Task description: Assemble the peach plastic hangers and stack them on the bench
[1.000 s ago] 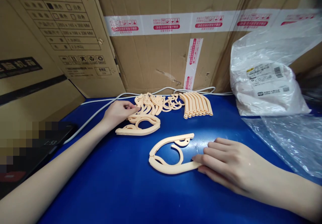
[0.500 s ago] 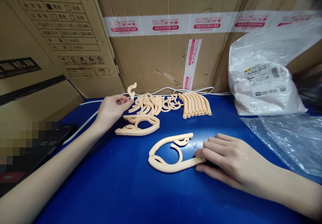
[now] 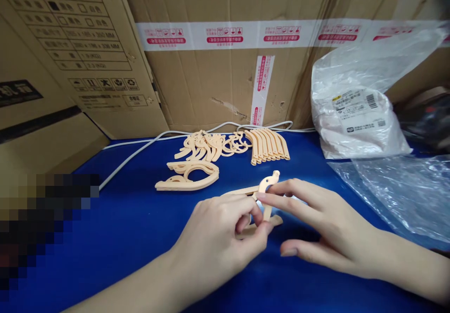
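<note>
Low in front of me, my left hand (image 3: 228,233) pinches a small cream hook-shaped plastic piece (image 3: 267,181) between thumb and finger, its curved end up. My right hand (image 3: 323,228) reaches in from the right, its fingertips touching the piece near its bend while the thumb stays apart. Under and behind my hands lies a cream folding hanger (image 3: 277,220) on the blue table, mostly hidden by my left hand. Farther back on the left rests a folded cream hanger (image 3: 207,180) with a curved hook inside it.
Along the back lie a heap of curved cream pieces (image 3: 202,146), several small hooks (image 3: 235,143) and a neat row of cream arms (image 3: 269,146). A white cable (image 3: 130,163) runs behind them. Cardboard boxes (image 3: 211,83) wall the back. At right are a white plastic bag (image 3: 358,116) and clear film (image 3: 404,191).
My left hand has brought the hook-shaped piece from the back-left heap to the front middle. My right hand has let go of the hanger's arm and risen to touch the piece.
</note>
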A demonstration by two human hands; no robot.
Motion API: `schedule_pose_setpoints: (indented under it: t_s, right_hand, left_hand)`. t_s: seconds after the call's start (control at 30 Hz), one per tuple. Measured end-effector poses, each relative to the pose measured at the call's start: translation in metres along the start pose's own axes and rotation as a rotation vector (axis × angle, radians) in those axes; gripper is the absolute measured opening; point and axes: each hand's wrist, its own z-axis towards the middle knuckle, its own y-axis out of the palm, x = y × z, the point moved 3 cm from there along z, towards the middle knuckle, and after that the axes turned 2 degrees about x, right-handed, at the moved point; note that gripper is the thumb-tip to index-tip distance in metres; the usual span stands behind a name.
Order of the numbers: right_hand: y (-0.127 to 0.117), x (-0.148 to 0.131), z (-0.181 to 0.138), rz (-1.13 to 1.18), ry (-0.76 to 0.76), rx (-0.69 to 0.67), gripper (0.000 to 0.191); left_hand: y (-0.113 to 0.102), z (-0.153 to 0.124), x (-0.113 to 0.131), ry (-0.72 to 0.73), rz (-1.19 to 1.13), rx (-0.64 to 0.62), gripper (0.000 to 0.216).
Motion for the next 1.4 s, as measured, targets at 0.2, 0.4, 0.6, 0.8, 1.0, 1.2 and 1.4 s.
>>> schedule_pose_setpoints:
  t_s: [0.2, 0.4, 0.6, 0.8, 1.0, 1.2, 1.4]
  right_hand:
    - [0.000, 0.002, 0.004, 0.376, 0.276, -0.020, 0.031]
    - [0.014, 0.023, 0.002, 0.846, 0.568, 0.008, 0.017]
    - [0.009, 0.030, 0.003, 0.758, 0.599, 0.008, 0.015]
    - [0.009, 0.018, 0.000, 0.222, 0.409, -0.206, 0.009]
    - [0.013, 0.010, 0.001, 0.254, 0.265, -0.408, 0.017]
    - [0.009, 0.014, 0.004, 0.373, 0.324, -0.343, 0.022]
    - [0.010, 0.021, 0.002, 0.119, 0.281, -0.255, 0.014]
  left_hand:
    - [0.001, -0.001, 0.006, 0.195, 0.097, -0.045, 0.012]
    - [-0.016, 0.006, -0.002, 0.232, 0.367, 0.003, 0.026]
    - [-0.024, 0.013, -0.022, 0.203, 0.469, -0.128, 0.017]
    - [-0.014, 0.015, -0.030, 0.250, 0.553, -0.178, 0.015]
    - [-0.013, 0.016, -0.034, 0.329, 0.611, -0.074, 0.021]
    - [-0.015, 0.015, -0.038, 0.329, 0.598, -0.012, 0.023]
    - [-0.014, 0.014, -0.036, 0.376, 0.626, 0.009, 0.024]
